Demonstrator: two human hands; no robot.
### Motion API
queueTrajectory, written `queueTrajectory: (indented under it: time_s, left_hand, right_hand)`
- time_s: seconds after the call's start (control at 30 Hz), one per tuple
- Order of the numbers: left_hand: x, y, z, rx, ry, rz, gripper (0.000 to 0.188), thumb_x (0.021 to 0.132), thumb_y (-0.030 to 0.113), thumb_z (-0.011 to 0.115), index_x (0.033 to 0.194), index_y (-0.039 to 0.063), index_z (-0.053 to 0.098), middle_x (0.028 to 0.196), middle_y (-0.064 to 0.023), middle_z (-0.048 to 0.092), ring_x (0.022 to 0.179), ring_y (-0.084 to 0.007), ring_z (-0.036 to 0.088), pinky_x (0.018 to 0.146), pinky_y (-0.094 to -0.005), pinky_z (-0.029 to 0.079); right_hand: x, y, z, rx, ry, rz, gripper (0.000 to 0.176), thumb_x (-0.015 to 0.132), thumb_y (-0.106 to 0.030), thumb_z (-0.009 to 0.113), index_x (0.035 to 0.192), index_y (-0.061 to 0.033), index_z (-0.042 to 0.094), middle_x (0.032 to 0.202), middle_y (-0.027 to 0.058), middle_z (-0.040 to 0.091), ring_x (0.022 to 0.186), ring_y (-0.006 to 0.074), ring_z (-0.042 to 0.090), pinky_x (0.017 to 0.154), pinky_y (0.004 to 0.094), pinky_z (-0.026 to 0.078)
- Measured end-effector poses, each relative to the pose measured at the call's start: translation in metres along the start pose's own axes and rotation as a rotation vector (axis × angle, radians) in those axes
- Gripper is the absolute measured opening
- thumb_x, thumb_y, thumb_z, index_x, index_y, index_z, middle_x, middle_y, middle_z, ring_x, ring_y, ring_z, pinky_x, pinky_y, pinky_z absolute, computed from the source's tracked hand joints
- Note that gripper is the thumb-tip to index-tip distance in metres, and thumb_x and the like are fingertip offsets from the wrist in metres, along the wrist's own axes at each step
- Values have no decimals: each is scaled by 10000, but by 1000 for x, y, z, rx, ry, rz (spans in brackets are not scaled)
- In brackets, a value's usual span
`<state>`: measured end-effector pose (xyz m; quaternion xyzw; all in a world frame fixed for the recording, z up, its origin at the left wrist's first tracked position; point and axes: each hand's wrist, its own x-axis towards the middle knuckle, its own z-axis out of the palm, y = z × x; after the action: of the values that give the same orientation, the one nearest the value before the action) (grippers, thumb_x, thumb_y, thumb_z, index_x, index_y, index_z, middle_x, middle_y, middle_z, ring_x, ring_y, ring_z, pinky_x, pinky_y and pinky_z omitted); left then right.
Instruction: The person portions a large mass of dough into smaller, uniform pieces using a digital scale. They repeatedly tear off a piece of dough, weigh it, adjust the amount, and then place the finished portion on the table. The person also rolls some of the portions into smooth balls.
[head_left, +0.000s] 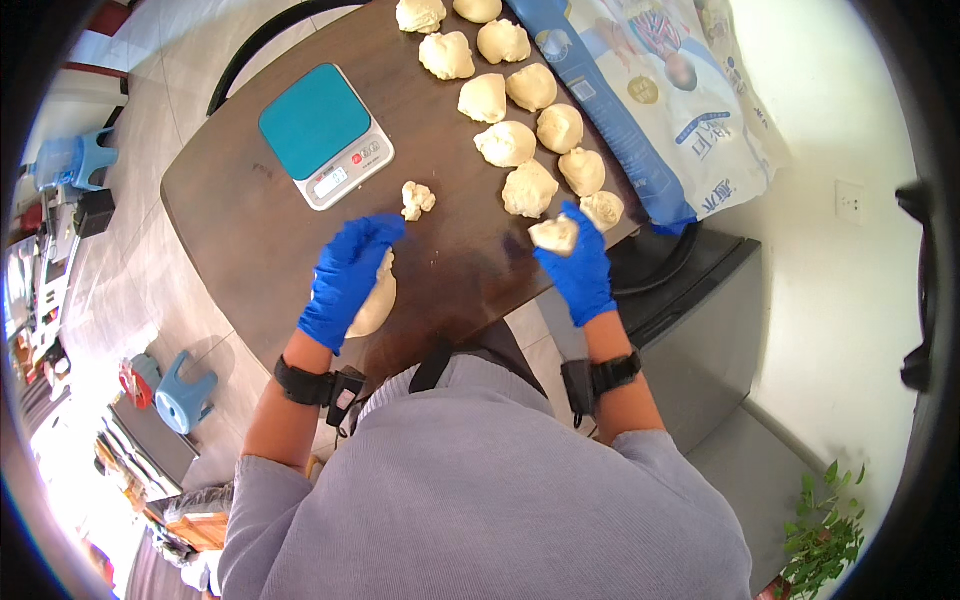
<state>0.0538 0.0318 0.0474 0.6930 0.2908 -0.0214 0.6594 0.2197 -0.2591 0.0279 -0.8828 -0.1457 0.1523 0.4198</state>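
Note:
My right hand (579, 262), in a blue glove, grips a pale dough piece (553, 235) above the near right part of the brown wooden table (247, 217). Just beyond it, dough balls (529, 187) stand in two rough rows. My left hand (346, 277), also gloved in blue, is over a larger dough lump (377, 301) and partly covers it. Its fingers are blurred, so whether they grip anything is unclear. Ahead of those fingers lies a small ragged dough scrap (417, 200). A digital kitchen scale (315, 120) with a bare teal plate sits farther off to the left.
Along the table's right side lies a large blue and white printed bag (630, 97). A black chair (660, 262) and a grey cabinet (697, 322) stand at the right. Below my right wrist shows a flat grey thing (559, 322). A blue stool (184, 394) is on the left floor.

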Motion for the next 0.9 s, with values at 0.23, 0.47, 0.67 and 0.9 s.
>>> queueTrajectory:
  time_s: [0.23, 0.47, 0.67, 0.9]
  left_hand:
    - [0, -30, -58, 98, 231, -58, 317, 949, 201, 628, 1215, 29, 653, 1109, -98, 688, 1030, -154, 627, 915, -287, 478]
    - [-17, -61, -56, 635, 48, -63, 687, 811, 442, 751, 1318, 13, 574, 1241, -228, 617, 1148, -323, 600, 1005, -388, 452]
    - [-40, -73, -60, 281, 73, -28, 573, 730, 276, 828, 1212, 36, 631, 1133, -177, 652, 1048, -326, 625, 923, -389, 494]
    - [-97, -83, -61, -43, 264, 112, 279, 850, 39, 702, 1117, 37, 625, 1142, -80, 649, 1109, -200, 583, 988, -342, 451]
  right_hand:
    - [27, 11, -2, -334, -204, -15, 1090, 673, -180, 834, 1524, 10, 179, 1435, 277, 417, 1315, 444, 419, 1087, 474, 368]
    - [4, -62, 47, 67, -255, -207, 309, 947, -127, 591, 1239, -34, 629, 1179, 166, 658, 1079, 314, 638, 938, 387, 500]
    - [-6, -69, 137, 280, -697, -140, 414, 915, -20, 574, 1329, -26, 565, 1258, 137, 640, 1230, 222, 570, 1020, 349, 455]
    - [-9, -91, 167, 371, -1170, -105, 612, 839, -72, 697, 1408, -26, 476, 1346, 132, 571, 1258, 207, 526, 1070, 349, 406]
